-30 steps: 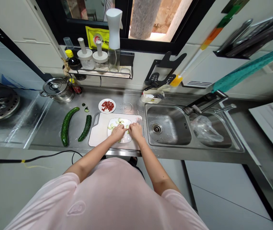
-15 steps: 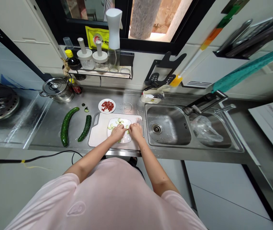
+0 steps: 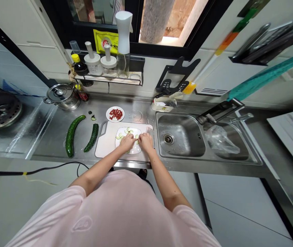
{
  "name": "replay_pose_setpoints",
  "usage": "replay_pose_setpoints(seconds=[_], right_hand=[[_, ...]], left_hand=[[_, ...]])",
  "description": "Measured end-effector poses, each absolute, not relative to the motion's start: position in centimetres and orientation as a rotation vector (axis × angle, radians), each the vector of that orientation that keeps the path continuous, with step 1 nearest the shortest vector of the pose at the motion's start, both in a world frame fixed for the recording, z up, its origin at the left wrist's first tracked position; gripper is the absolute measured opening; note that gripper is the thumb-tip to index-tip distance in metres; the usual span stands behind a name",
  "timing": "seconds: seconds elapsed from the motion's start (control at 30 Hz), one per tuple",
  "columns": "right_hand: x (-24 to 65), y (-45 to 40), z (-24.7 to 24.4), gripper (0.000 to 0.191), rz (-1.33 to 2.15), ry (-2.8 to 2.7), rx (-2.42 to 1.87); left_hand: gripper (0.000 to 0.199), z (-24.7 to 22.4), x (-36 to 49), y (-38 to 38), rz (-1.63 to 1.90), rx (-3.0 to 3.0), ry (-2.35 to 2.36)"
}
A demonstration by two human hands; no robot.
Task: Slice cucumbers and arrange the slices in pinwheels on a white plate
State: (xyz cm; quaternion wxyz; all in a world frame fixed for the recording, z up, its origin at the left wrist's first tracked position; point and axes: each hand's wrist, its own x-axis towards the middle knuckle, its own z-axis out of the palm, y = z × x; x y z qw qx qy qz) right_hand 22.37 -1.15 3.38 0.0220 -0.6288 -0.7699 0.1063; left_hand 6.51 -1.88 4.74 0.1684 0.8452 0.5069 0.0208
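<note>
Over a white plate (image 3: 133, 149) my two hands almost meet at the fingertips. My left hand (image 3: 128, 141) is closed, its fingers bent together above the plate's middle; anything in them is too small to make out. At the plate's right side my right hand (image 3: 145, 140) pinches at a pale green cucumber slice (image 3: 137, 136). More thin cucumber slices (image 3: 120, 136) lie around the plate, some overlapping. Beneath the plate is a white cutting board (image 3: 105, 145) with a grey handle. A knife blade (image 3: 149, 130) rests on the board's right part, partly hidden by my right hand.
Left of the board lie a long cucumber (image 3: 70, 137), a shorter cut cucumber (image 3: 92, 138) and cucumber ends (image 3: 93, 118). Behind it stands a small plate of chopped red pieces (image 3: 115, 114). A sink (image 3: 182, 137) is on the right, a lidded pot (image 3: 63, 97) at back left.
The view has shifted very slightly. Both hands stay over the plate in nearly the same pose, and the slices look unchanged.
</note>
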Motion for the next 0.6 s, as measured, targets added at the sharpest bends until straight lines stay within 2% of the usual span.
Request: replay_pose_setpoints(seconds=[0.6], right_hand=[[23.7,-2.2,4.9,0.015,0.529,-2.005,-1.759]], left_hand=[[0.027,3.9,5.5,-2.4,0.38,2.343,1.526]])
